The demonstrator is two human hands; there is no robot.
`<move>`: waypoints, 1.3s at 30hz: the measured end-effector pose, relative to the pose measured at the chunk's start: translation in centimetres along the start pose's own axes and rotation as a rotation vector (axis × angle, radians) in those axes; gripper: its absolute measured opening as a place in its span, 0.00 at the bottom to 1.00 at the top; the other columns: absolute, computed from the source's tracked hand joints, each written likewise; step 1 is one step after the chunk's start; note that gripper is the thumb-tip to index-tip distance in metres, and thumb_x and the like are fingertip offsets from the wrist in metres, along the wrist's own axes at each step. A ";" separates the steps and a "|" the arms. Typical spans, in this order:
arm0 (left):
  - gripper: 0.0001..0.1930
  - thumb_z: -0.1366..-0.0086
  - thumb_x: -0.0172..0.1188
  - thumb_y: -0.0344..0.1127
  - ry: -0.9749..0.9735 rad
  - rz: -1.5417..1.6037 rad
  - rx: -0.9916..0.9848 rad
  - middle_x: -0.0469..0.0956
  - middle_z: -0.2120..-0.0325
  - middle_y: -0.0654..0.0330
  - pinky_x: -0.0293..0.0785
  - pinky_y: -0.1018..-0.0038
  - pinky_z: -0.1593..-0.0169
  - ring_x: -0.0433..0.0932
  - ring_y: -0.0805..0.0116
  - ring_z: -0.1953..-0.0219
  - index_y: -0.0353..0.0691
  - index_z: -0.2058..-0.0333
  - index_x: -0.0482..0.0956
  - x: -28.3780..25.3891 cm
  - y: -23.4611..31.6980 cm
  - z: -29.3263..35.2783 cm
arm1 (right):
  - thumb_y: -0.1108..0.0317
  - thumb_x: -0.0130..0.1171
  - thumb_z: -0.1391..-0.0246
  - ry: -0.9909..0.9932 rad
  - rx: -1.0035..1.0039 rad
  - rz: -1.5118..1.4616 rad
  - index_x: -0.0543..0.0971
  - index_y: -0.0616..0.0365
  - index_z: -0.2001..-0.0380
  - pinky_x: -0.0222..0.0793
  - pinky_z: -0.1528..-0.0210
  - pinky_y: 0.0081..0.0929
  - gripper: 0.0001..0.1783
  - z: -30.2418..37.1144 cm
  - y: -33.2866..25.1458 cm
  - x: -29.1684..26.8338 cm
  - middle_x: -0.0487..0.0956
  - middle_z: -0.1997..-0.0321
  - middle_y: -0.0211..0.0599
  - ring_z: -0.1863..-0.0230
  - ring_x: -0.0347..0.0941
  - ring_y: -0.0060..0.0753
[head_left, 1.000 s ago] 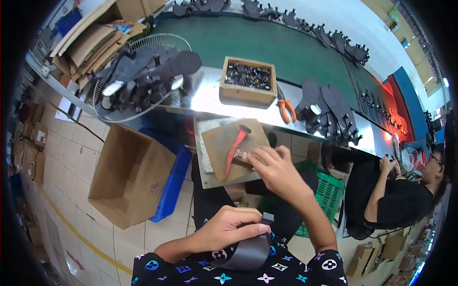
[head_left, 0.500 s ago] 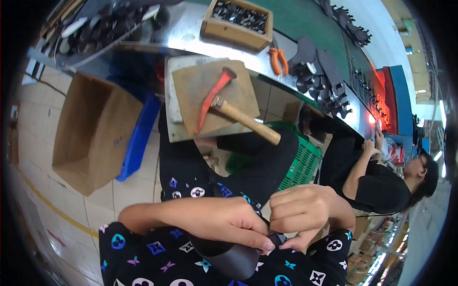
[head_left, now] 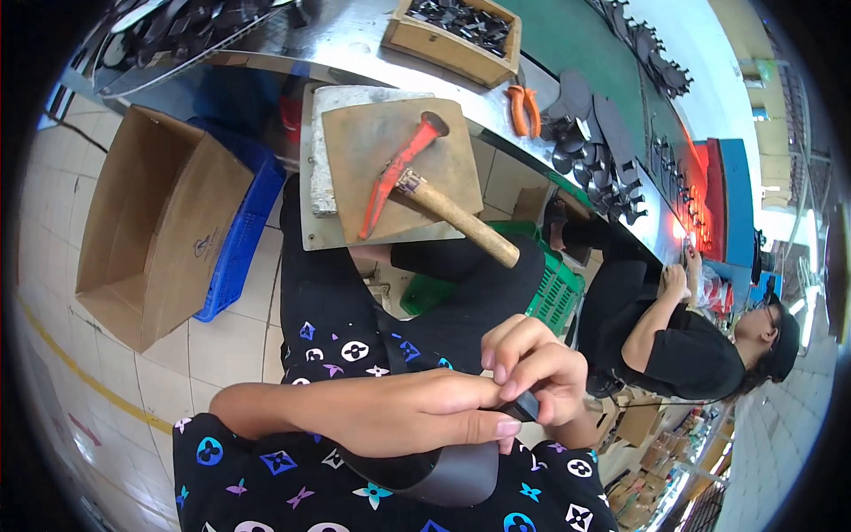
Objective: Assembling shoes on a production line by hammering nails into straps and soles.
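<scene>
At lower centre, what seems a black strap (head_left: pixel 463 477) is clamped by left hand (head_left: pixel 421 410) and right hand (head_left: pixel 542 365); twisting should be avoided.

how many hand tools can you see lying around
2: a red-headed hammer on the tan board, and orange-handled pliers on the metal tabletop beside the wooden box. Others may be hidden.

Dark band (head_left: pixel 463 470): smooth, matt | hammer handle (head_left: pixel 465 222): wood | bench (head_left: pixel 332 37): glossy metal
</scene>
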State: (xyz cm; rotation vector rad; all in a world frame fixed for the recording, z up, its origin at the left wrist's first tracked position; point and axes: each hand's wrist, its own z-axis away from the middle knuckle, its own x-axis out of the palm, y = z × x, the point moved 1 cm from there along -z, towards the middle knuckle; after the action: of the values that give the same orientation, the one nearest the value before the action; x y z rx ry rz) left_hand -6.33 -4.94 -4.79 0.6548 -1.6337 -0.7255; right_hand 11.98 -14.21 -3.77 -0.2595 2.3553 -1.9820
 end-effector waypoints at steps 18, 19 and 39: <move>0.20 0.21 0.45 0.44 -0.028 0.035 -0.308 0.79 0.55 0.58 0.68 0.71 0.41 0.75 0.69 0.48 0.32 0.51 0.78 0.5 -0.1 -3.2 | 0.48 0.65 0.41 0.222 -0.067 -0.155 0.84 0.63 0.66 0.71 0.54 0.40 0.24 3.4 1.0 -0.9 0.79 0.62 0.43 0.57 0.75 0.43; 0.20 0.21 0.45 0.44 -0.019 0.016 -0.314 0.79 0.55 0.58 0.68 0.71 0.41 0.75 0.69 0.48 0.32 0.51 0.78 0.5 -0.1 -3.6 | 0.48 0.65 0.40 0.254 -0.053 -0.173 0.84 0.63 0.65 0.71 0.53 0.39 0.24 3.9 0.9 -1.1 0.79 0.62 0.43 0.57 0.75 0.43; 0.42 0.27 0.52 0.53 0.434 -1.441 0.056 0.46 0.28 0.38 0.43 0.49 0.28 0.46 0.39 0.27 0.27 0.29 0.48 -2.2 -6.4 -19.6 | 0.59 0.56 0.32 1.662 0.851 0.572 0.71 0.70 0.43 0.71 0.48 0.37 0.25 28.1 19.3 -21.1 0.82 0.54 0.55 0.54 0.79 0.51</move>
State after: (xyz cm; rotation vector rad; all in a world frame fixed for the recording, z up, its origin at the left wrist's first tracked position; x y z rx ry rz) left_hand 13.59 -9.60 -8.39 1.9103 -0.5700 -1.3803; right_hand 35.10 -35.00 -29.11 2.4380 0.9511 -2.7940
